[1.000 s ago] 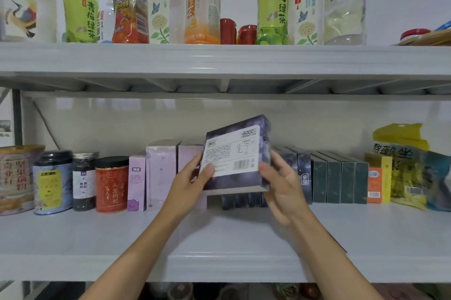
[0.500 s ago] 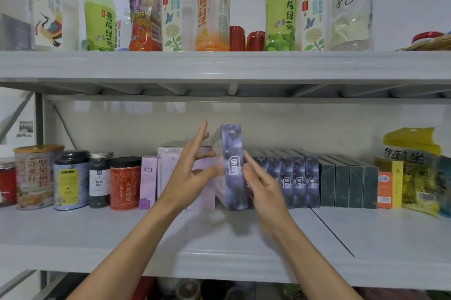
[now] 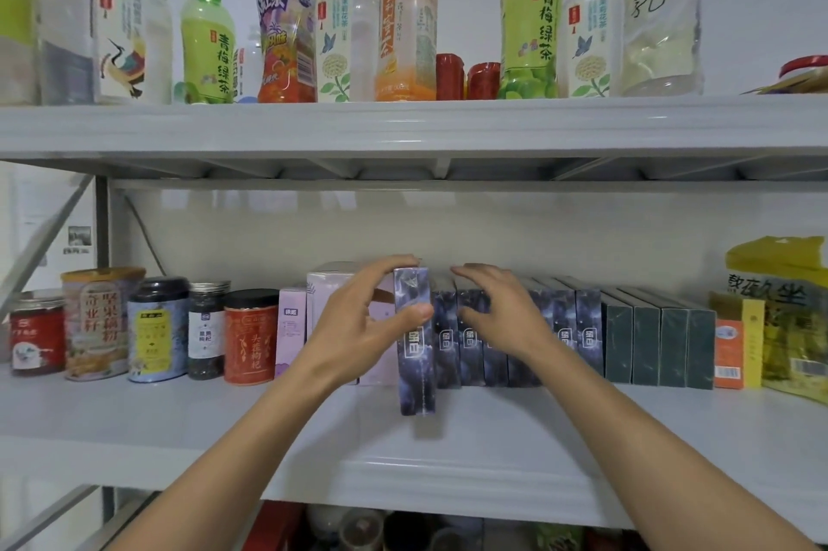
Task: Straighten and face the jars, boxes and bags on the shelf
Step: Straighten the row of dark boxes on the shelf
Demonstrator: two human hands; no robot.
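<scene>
On the middle shelf (image 3: 134, 429), head view, a dark purple box (image 3: 414, 344) stands upright on its narrow end, spine facing out, set nearer the front edge than the row behind it. The left hand (image 3: 358, 326) grips this box: thumb across the spine, fingers (image 3: 394, 264) curled over its top far corner. The right hand (image 3: 502, 313) rests on the row of matching purple boxes (image 3: 578, 326) just right of it, fingers bent over their tops and touching them; whether it actually grasps one cannot be told.

Immediately left of the held box, partly behind the left hand, stand pale lilac boxes (image 3: 293, 326). Right of the purple row, touching it, is a block of dark green boxes (image 3: 658, 344), then an orange box (image 3: 728, 349) with a yellow one beside it, and a yellow bag (image 3: 788, 313) at the far right edge of the frame. At far left, five jars stand in a line, close together: a red-labelled jar (image 3: 38, 335), a tall tan canister (image 3: 101, 322), a blue tin (image 3: 157, 331), a dark glass jar (image 3: 207, 331) and a red canister (image 3: 251, 337).

Open shelf surface runs the full width in front of the goods, out to the shelf's rounded front lip. Above, the upper shelf (image 3: 403, 125) carries a row of drink bottles (image 3: 531, 13); clear height remains between the box tops and its underside.
</scene>
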